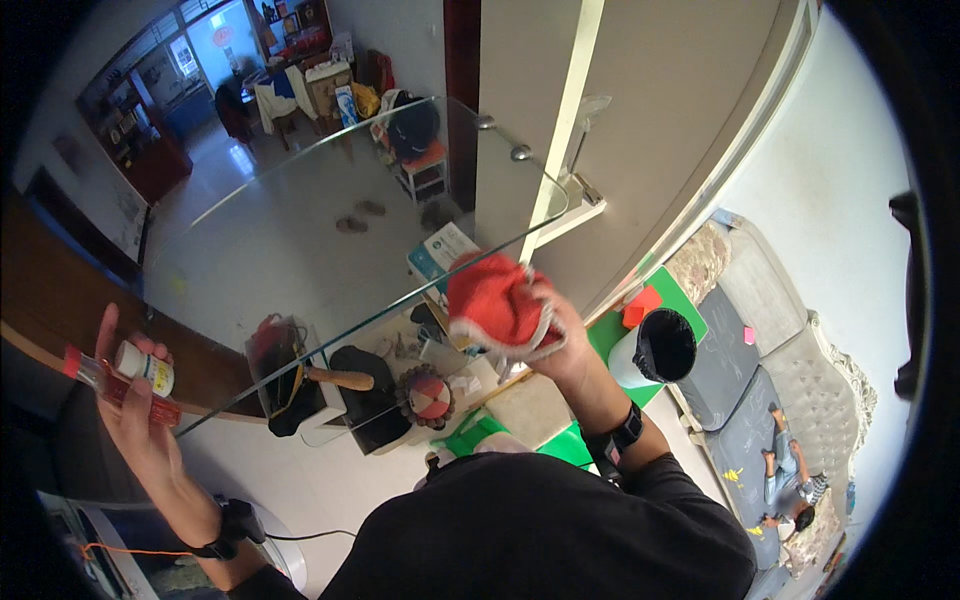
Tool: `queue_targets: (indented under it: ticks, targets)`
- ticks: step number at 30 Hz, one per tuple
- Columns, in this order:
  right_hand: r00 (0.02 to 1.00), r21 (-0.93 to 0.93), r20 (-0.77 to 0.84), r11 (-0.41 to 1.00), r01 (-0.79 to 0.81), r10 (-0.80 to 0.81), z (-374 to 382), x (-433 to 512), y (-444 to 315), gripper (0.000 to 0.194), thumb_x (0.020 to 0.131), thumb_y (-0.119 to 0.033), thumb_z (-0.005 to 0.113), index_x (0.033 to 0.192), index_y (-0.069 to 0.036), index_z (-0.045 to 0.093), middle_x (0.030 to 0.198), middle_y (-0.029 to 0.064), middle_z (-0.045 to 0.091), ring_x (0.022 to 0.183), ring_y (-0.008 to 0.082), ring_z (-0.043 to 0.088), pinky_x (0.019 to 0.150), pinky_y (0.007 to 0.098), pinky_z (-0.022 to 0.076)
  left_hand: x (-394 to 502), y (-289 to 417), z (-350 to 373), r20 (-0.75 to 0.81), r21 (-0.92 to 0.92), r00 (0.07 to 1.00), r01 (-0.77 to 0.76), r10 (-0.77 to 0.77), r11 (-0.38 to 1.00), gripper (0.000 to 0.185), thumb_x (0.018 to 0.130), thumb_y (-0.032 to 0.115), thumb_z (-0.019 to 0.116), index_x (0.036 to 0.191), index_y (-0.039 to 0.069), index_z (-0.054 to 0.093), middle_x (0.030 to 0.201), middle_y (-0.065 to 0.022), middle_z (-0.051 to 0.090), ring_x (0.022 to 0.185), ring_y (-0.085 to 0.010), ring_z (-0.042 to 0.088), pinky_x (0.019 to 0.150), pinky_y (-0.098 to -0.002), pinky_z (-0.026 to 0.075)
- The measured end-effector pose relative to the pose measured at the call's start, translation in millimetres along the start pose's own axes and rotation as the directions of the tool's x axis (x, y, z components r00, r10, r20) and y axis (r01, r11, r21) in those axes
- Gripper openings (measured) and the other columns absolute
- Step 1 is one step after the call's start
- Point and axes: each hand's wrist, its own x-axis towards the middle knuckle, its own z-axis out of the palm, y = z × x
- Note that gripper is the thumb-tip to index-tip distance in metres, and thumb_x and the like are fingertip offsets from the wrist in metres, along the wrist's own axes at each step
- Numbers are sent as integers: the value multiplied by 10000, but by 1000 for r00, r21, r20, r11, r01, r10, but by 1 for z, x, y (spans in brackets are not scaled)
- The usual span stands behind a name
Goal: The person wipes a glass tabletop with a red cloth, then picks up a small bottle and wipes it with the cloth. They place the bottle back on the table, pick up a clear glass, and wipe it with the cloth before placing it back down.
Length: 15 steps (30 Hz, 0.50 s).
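Observation:
My left hand point(142, 420), raised at the far left, grips two containers together. One is a clear bottle of red liquid with a red cap point(73, 361); the other is a small white bottle point(148, 369) with a label. My right hand point(561, 337) clutches a bunched red cloth with pale edging point(491, 300). The cloth is at the front edge of a glass shelf point(300, 202), near its right end; whether it presses on the glass cannot be told. Metal brackets point(521, 153) support the shelf on its far side.
Below the shelf are a wooden-handled tool point(341, 377), a patterned round object point(429, 401) and a blue-and-white box point(442, 253). A bin with a black liner point(666, 346) stands on a green surface point(686, 300) at right. A person point(787, 472) lies on the grey sofa point(739, 442).

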Motion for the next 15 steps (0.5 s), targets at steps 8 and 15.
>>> queue_targets:
  ticks: [8,15]
  targets:
    - [951,357,273,933,38,-143,60,38,2,435,995,-344,446,1360,-122,531,1445,111,522,1333,329,482,1089,507,404,-1,5,11,-67,-54,997,24,-27,998,685,826,108,627,1458,-33,404,1004,-121,636,962,-211,643,936,-320,512]
    - [974,-38,42,974,223,-222,71,42,24,359,983,-283,543,1285,-92,568,1327,131,603,1202,325,593,1065,512,461,0,5,12,-65,-34,998,3,-5,999,680,841,120,632,1457,-37,392,1028,-136,621,966,-193,630,945,-326,507]
